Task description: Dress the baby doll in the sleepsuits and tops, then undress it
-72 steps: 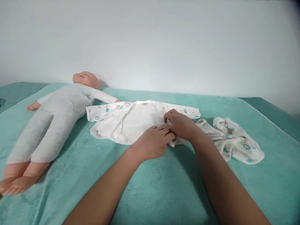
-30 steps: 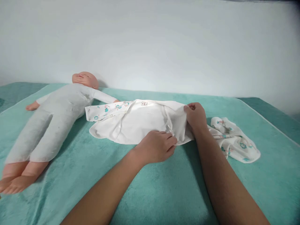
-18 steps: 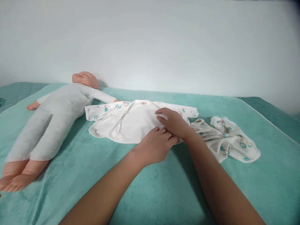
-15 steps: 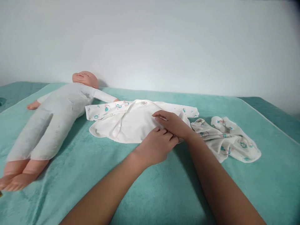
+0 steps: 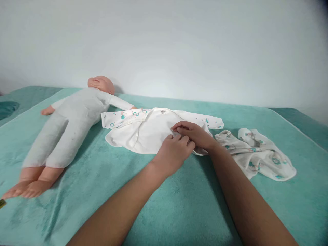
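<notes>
A white baby shirt [image 5: 151, 131] lies spread open on the green cloth, its printed sleeves stretched out to both sides. My left hand [image 5: 175, 150] is at the shirt's lower right part, fingers curled and closed on the fabric. Just beyond it my right hand [image 5: 194, 135] bends over the same spot, fingers together and pinching at the shirt. The two hands meet, and they hide the exact bit of cloth between the fingertips. Right of my right forearm lie crumpled printed baby pants [image 5: 266, 157].
A baby doll [image 5: 79, 109] in a white cloth body lies on its back at the left, one hand near the shirt's left sleeve. The green cloth [image 5: 164, 212] covers the surface. A pale wall [image 5: 164, 51] rises behind it.
The whole scene has shifted slightly right in view as the camera turned. My right fingers have drawn closer together over my left hand; both hands stay at the shirt.
</notes>
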